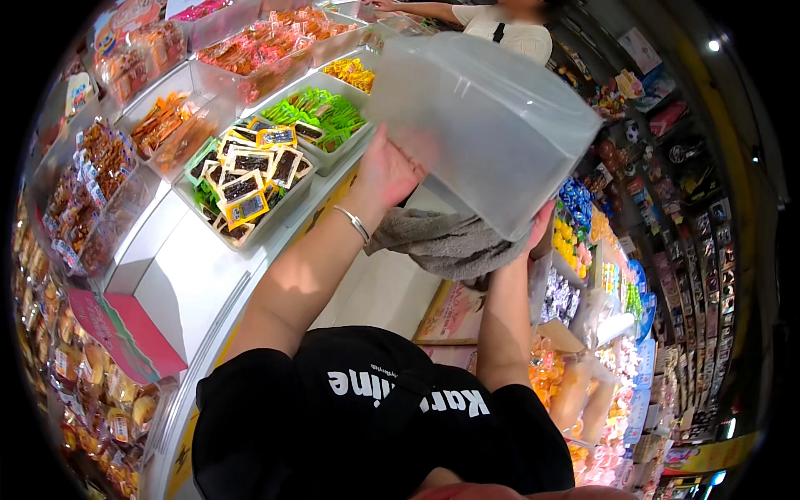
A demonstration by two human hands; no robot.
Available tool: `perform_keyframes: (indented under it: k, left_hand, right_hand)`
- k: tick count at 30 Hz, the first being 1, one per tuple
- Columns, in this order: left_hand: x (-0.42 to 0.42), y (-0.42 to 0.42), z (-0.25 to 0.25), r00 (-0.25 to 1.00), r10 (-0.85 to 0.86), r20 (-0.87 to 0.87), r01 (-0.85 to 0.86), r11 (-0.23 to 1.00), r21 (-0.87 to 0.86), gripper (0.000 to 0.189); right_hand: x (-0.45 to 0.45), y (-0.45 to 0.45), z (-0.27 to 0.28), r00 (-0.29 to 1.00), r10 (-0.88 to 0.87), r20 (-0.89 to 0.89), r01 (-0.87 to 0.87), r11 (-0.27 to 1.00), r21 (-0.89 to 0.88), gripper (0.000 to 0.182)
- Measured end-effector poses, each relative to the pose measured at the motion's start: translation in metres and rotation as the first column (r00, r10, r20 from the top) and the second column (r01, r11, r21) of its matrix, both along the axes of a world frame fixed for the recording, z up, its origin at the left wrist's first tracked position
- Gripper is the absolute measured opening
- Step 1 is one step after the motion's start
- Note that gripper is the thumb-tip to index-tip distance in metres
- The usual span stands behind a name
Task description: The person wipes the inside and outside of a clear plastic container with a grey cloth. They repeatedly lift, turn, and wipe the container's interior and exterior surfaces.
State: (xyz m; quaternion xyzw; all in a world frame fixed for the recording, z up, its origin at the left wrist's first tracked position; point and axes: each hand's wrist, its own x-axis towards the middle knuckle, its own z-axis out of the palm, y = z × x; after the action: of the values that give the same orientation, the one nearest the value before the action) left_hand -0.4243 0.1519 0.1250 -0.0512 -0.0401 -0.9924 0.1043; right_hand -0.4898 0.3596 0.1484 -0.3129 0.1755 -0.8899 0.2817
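A frosted translucent plastic bin (481, 131) is held up and tilted in front of me. My left hand (390, 165) grips its near left side, and a silver bangle (354, 224) circles that wrist. At the bin's lower right edge is my right hand (540, 228), its fingers partly hidden by the bin. A grey towel (450, 247) hangs bunched beneath the bin, against my right hand; how it is held is hidden. The nearest filled bin to my left hand contains dark snacks in small clear packets (247, 172), beside a bin of green packets (315, 115).
A white display counter (200, 250) curves along the left with several snack bins and a pink box (125, 334). Candy bins (569, 250) line the right side. A person in a light shirt (506, 31) stands beyond the bin. Pale floor (369, 294) shows below.
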Motion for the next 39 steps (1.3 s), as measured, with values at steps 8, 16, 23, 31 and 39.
perform_keyframes:
  k: [8, 16, 23, 31, 39]
  left_hand:
    - [0.001, -0.004, 0.056, 0.852, 0.498, 0.163, -0.465, 0.862, -0.203, 0.025]
    - [0.006, 0.019, 0.043, 0.813, 0.581, -0.048, -0.366, 0.444, -0.818, 0.025]
    - [0.014, 0.058, 0.034, 0.707, 0.602, -0.372, -0.376, -0.126, -0.918, 0.037]
    - [0.039, 0.039, 0.014, 0.730, 0.541, -0.418, -0.300, -0.296, -0.907, 0.028]
    - [0.059, 0.034, 0.039, 0.837, 0.487, -0.250, -0.322, 0.068, -0.944, 0.034]
  right_hand:
    - [-0.006, 0.027, -0.048, 0.980, -0.040, -0.197, 0.176, 0.643, 0.745, 0.056]
    - [0.041, 0.026, 0.047, 0.813, -0.300, -0.499, 0.567, 0.604, 0.561, 0.038]
    - [0.016, -0.041, 0.082, -0.079, 0.454, -0.888, 0.996, 0.003, -0.087, 0.043]
    - [0.017, -0.054, 0.063, -0.499, 0.151, -0.853, 0.866, 0.123, -0.485, 0.051]
    - [-0.008, -0.037, 0.011, -0.090, -0.301, -0.949, 0.994, -0.092, -0.065, 0.024]
